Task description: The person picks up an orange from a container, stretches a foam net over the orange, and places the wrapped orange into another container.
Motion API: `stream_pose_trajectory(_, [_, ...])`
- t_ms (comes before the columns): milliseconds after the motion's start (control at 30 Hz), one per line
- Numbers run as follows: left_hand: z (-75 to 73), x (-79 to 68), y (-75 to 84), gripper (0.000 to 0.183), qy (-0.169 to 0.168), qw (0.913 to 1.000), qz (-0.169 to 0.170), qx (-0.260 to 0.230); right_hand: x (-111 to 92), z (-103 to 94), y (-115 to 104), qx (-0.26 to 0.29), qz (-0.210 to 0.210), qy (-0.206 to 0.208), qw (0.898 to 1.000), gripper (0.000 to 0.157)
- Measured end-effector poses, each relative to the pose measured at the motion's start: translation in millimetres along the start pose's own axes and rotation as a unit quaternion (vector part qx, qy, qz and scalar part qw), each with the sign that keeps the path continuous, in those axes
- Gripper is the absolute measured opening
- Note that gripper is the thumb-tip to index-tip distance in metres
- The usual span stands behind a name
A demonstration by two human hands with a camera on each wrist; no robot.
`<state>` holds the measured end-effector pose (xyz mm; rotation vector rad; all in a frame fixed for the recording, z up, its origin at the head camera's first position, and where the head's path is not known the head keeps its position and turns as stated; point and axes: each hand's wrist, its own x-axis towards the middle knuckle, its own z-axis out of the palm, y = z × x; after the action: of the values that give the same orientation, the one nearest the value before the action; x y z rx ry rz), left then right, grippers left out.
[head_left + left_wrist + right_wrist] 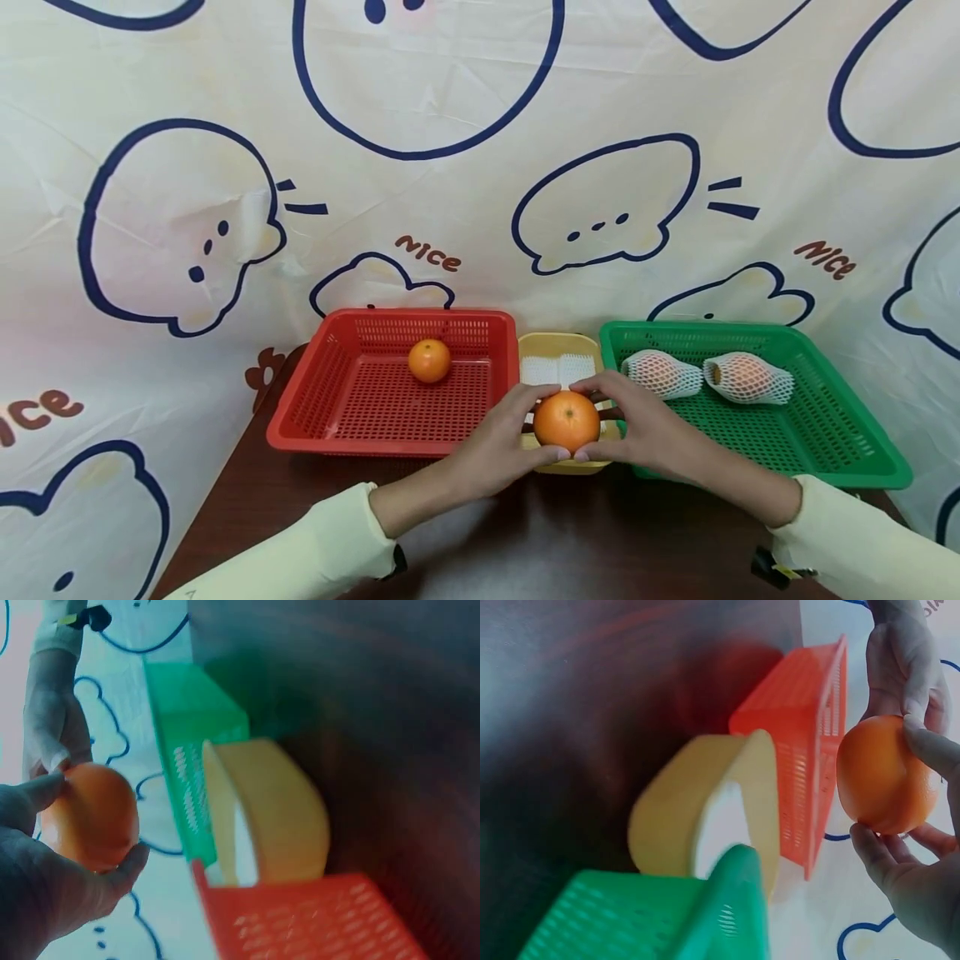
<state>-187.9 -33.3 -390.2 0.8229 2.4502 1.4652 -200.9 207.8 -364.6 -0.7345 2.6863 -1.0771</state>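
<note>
An orange (567,422) is held up above the front of the yellow basket (551,342). My left hand (487,446) grips it from the left and my right hand (654,427) from the right, thumbs in front and fingers curled behind. Both wrist views show the bare orange skin between the thumbs and fingers, well off the table. White foam nets (576,367) lie in the yellow basket, partly hidden by the hands and the fruit.
To the left, a red basket (375,417) contains another bare orange (430,361). A green basket (813,437) on the right holds two fruits in white foam nets (662,374). All three baskets stand on a dark table (517,542) before a printed cloth.
</note>
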Motion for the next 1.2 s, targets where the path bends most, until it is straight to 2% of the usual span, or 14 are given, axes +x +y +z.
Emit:
stream_pose_trajectory(133, [13.1, -10.6, -4.6, 0.071, 0.012, 0.9999, 0.003, -0.003, -11, 8.5, 5, 0.005, -0.008, -0.004, 1.000, 0.068])
stream_pose_trajectory(300, [23.1, -23.1, -10.6, 0.069, 0.006, 0.9997, 0.024, 0.003, -23, 21.2, 10, 0.017, -0.018, -0.013, 1.000, 0.065])
stream_pose_trajectory(600, [36.6, -38.9, -18.6, 0.069, -0.015, 0.9993, 0.017, 0.030, -39, 41.9, 20, -0.018, -0.048, -0.022, 0.998, 0.063])
stream_pose_trajectory(733, [43.8, -45.3, -24.3, 0.070, -0.025, 0.9993, 0.010, 0.025, -44, 51.1, 25, -0.032, -0.056, -0.031, 0.997, 0.065])
stream_pose_trajectory(967, [53.1, -52.6, -36.2, 0.069, -0.028, 0.9984, 0.016, 0.048, -48, 69.0, 37, -0.044, -0.062, -0.037, 0.996, 0.064])
stream_pose_trajectory(1200, [61.4, -57.4, -47.8, 0.070, -0.040, 0.9979, -0.011, 0.049, -50, 83.4, 47, -0.047, -0.050, -0.059, 0.996, 0.067])
